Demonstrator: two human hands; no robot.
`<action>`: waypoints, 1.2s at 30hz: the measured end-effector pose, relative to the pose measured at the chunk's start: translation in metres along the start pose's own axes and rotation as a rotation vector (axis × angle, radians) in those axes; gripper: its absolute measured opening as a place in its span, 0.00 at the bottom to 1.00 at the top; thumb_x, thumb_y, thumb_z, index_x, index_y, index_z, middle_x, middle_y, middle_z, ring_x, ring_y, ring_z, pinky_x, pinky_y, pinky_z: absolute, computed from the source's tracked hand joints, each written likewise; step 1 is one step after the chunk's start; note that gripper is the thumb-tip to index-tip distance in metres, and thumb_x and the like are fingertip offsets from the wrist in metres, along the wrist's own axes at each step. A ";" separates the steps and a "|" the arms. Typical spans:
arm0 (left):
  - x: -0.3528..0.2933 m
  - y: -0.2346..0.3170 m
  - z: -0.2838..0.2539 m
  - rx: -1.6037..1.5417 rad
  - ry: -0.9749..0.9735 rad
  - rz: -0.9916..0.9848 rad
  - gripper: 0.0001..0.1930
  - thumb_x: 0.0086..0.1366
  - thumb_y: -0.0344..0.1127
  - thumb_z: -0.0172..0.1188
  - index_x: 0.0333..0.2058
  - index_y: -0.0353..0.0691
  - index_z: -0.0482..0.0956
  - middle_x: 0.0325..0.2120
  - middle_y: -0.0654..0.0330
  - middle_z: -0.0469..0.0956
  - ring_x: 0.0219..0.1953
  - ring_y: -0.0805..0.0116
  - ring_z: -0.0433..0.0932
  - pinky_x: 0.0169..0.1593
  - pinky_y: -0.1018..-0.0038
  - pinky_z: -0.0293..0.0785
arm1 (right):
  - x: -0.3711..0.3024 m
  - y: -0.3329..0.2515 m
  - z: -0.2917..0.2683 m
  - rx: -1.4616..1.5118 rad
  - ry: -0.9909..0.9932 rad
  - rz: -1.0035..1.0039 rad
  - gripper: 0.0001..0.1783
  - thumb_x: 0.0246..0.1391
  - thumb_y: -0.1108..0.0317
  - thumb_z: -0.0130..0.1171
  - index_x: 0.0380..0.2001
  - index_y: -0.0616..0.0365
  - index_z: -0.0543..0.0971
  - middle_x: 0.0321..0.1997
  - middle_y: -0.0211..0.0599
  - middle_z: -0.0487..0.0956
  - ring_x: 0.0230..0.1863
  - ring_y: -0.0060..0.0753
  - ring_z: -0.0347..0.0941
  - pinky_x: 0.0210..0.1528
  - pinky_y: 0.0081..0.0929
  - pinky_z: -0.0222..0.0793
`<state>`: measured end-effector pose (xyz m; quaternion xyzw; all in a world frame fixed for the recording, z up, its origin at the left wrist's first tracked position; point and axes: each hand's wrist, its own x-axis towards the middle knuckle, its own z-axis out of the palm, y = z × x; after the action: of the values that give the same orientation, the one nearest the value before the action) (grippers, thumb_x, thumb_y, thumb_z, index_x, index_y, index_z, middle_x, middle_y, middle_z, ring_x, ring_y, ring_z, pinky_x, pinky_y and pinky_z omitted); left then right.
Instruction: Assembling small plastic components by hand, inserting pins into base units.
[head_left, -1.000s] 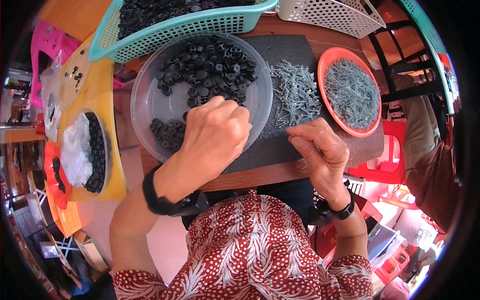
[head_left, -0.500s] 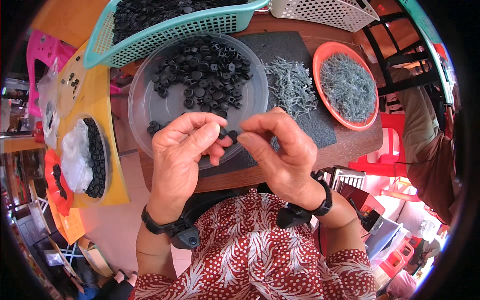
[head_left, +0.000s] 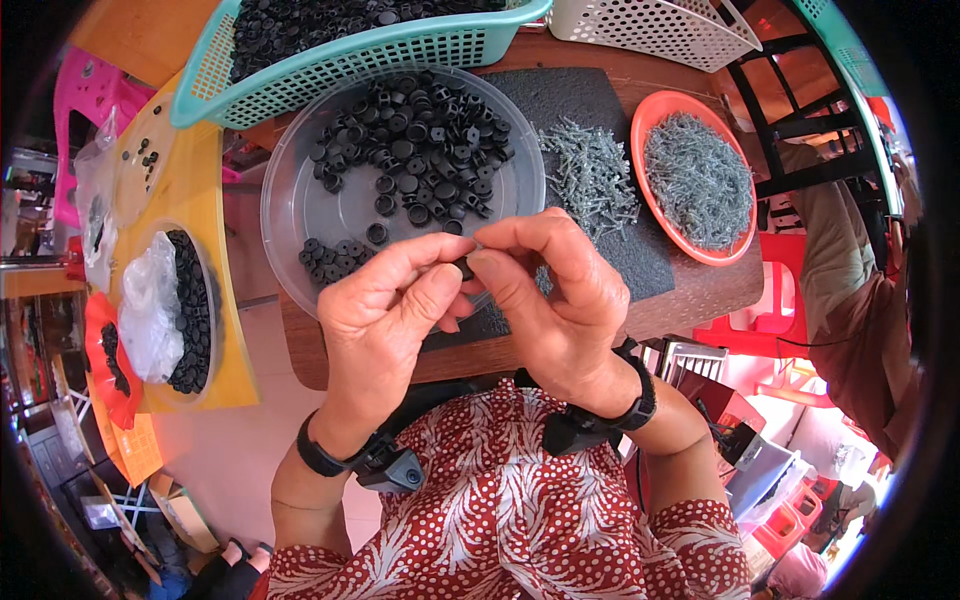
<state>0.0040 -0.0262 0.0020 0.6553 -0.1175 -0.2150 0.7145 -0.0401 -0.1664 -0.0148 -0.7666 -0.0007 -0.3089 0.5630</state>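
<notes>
Brown wooden table [head_left: 700,292] carries a black mat [head_left: 642,262]; clock directions are taken from the meeting point of the hands, with twelve directly ahead of the person. Both hands meet over the near rim of a round clear tub [head_left: 342,212]. Left hand [head_left: 378,312]: thumb and fingers closed on a small black part [head_left: 463,268], which is largely hidden, only a dark portion showing between the two hands. Right hand [head_left: 562,298]: thumb and forefinger tips together, just beside the left fingertips; whether anything sits between them cannot be told.

The tub lies toward eleven o'clock and contains a large heap of black caps [head_left: 425,140], with a smaller group of black discs [head_left: 332,262] at its near left side. At two o'clock a loose pile of screws [head_left: 590,175] rests on the mat. Farther out, between two and three, an orange-red plate [head_left: 638,145] holds more screws. A teal basket [head_left: 360,80] filled with black parts stands at eleven, beyond the tub; a white perforated basket [head_left: 655,30] stands near one. At nine, a separate yellow table [head_left: 228,350] bears a container of black parts, partly covered by a clear plastic bag [head_left: 150,310].
</notes>
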 end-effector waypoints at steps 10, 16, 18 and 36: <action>-0.007 -0.012 0.005 0.205 0.054 0.215 0.13 0.62 0.26 0.57 0.45 0.30 0.75 0.33 0.59 0.79 0.32 0.77 0.76 0.36 0.82 0.74 | 0.001 0.000 0.003 0.019 0.003 0.007 0.08 0.47 0.81 0.59 0.33 0.63 0.76 0.28 0.38 0.75 0.23 0.26 0.74 0.25 0.21 0.69; -0.001 -0.005 -0.003 -0.162 -0.012 0.015 0.14 0.62 0.28 0.57 0.46 0.30 0.73 0.31 0.56 0.79 0.30 0.76 0.76 0.33 0.80 0.74 | 0.001 -0.012 0.006 0.321 0.030 0.197 0.07 0.50 0.84 0.56 0.33 0.63 0.75 0.28 0.36 0.74 0.22 0.21 0.74 0.25 0.19 0.69; 0.001 -0.005 -0.005 -0.240 -0.043 0.007 0.13 0.62 0.29 0.57 0.45 0.30 0.73 0.31 0.57 0.79 0.29 0.76 0.76 0.32 0.81 0.73 | -0.001 -0.005 0.006 0.300 0.044 0.155 0.07 0.50 0.84 0.55 0.33 0.64 0.75 0.28 0.36 0.74 0.22 0.21 0.74 0.25 0.18 0.69; 0.002 -0.003 -0.006 -0.508 -0.056 -0.092 0.15 0.65 0.38 0.55 0.44 0.33 0.71 0.30 0.56 0.78 0.27 0.74 0.74 0.32 0.78 0.70 | 0.004 -0.011 -0.002 0.117 -0.014 0.047 0.10 0.44 0.84 0.59 0.32 0.62 0.76 0.28 0.36 0.77 0.28 0.32 0.73 0.30 0.25 0.68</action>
<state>0.0081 -0.0220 -0.0016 0.4532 -0.0495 -0.2877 0.8422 -0.0419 -0.1658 -0.0029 -0.7345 -0.0048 -0.2896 0.6137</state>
